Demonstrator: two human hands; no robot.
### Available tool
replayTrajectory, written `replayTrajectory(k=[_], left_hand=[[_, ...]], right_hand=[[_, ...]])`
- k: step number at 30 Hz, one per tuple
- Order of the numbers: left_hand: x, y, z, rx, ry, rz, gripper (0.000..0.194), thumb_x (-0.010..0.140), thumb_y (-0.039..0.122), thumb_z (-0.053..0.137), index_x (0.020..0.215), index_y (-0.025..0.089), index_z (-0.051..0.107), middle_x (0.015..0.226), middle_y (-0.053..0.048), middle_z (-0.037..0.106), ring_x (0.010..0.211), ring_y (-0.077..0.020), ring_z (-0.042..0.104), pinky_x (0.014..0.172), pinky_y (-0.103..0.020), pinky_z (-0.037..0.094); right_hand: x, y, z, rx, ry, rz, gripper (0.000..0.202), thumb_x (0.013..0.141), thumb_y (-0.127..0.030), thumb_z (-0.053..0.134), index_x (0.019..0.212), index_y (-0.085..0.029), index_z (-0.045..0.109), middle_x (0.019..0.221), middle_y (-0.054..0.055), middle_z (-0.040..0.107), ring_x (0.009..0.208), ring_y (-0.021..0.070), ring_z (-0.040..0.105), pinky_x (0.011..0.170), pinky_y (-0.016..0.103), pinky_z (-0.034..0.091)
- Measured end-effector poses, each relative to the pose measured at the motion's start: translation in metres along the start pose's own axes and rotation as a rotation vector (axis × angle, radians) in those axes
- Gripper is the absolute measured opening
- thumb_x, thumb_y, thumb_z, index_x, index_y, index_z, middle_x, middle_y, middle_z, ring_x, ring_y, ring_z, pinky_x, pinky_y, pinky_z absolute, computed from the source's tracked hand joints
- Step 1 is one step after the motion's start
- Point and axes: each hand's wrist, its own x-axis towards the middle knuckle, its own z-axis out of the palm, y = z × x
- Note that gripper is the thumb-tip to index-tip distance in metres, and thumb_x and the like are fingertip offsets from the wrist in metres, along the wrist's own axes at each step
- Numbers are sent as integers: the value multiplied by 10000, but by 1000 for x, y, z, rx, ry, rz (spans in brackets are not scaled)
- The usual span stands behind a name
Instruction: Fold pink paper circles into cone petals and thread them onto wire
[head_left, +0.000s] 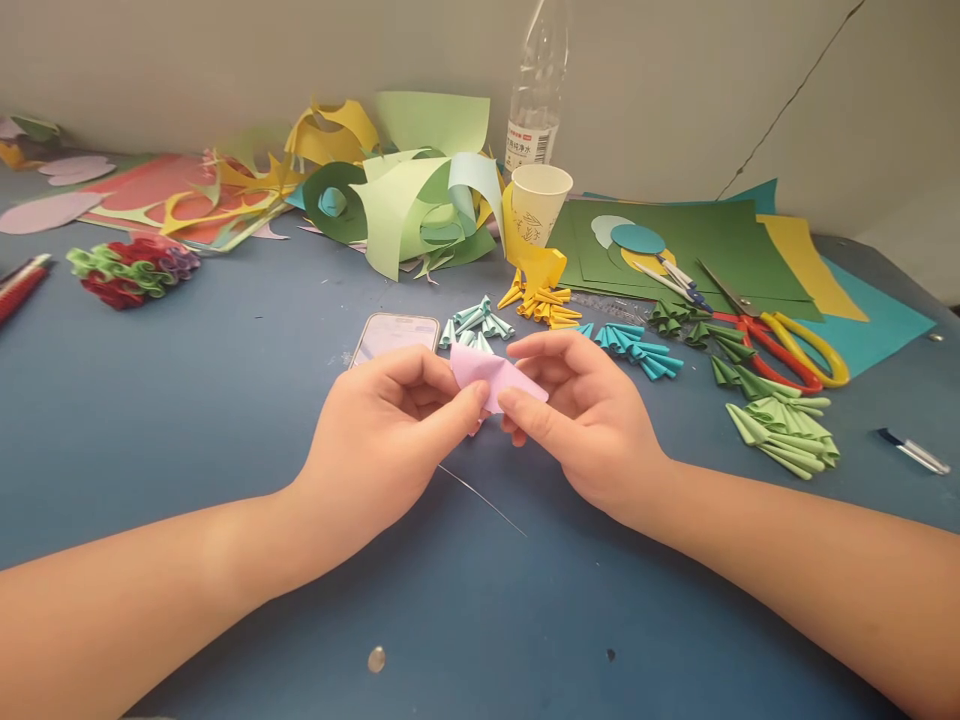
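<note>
Between my two hands is a small piece of pink paper [491, 374], curved over and coming to a narrow end at the right. My left hand [397, 425] pinches its left part between thumb and fingers. From the right, my right hand [574, 410] presses its thumb on the front of the paper; some of its fingers are hidden behind. Just beyond the hands lie pale blue paper cones [476, 322], with yellow cones [547, 303] and blue cones [639, 348] near them. A phone [396, 335] lies partly behind my left hand.
Green cones [784, 430] lie at right, beside scissors [780, 345] and a pen [913, 452]. A paper cup [538, 205] and plastic bottle [536, 100] stand at the back. Paper scraps [409, 200] and green sheets [690, 250] line the wall. Crumpled paper flowers [135, 270] sit left.
</note>
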Motion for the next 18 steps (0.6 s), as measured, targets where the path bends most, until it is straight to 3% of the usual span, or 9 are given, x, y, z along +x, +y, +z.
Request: replayTrajectory(k=[7,18], left_hand=[[0,2,1,-81,-33,0,228,862,301,815,729,178,676,717,-11,784,678,-143,748,621,-213,576],[0,4,2,-64,-21,-14,215,885,264,780,732,190,649,671,14,767,605,-115,711,499,-175,501]], right_hand=[[2,0,-2,-1,22,59,240,895,-233,814,1058,-205,640,806,-24,723,645,94,675,580,218,580],[0,-3,-3,31,13,90,176,926,-218,775,1052,-196,654,780,-23,719,639,97,678,589,228,589]])
